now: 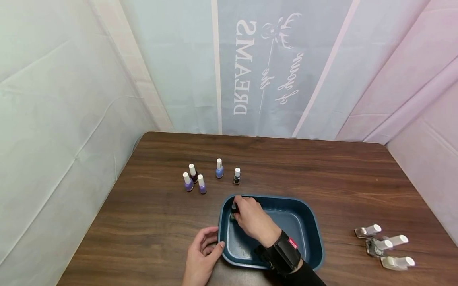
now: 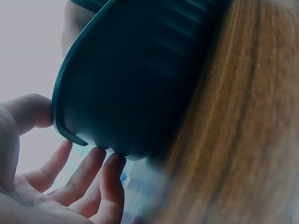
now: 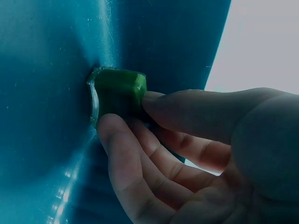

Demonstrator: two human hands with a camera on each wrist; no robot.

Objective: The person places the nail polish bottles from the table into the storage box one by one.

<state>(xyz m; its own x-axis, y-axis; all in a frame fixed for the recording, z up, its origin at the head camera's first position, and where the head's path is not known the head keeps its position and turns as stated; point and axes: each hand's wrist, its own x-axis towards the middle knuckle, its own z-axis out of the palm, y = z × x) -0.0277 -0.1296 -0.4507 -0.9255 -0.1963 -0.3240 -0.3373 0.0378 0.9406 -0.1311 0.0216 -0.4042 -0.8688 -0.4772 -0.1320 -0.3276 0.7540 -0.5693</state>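
The right fingers [image 3: 124, 161] pinch a green nail-polish bottle [image 3: 119, 91] inside the blue tray [image 1: 286, 224] at ten o'clock, apparently to steady its base, while the left fingers [image 2: 86, 172] grasp the rim near nine o'clock, presumably preventing sliding across the desk [image 1: 150, 222].

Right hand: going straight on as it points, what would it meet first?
Probably the blue baking tray at its far left corner, the held green nail polish bottle leading; wall or floor first is unclear.
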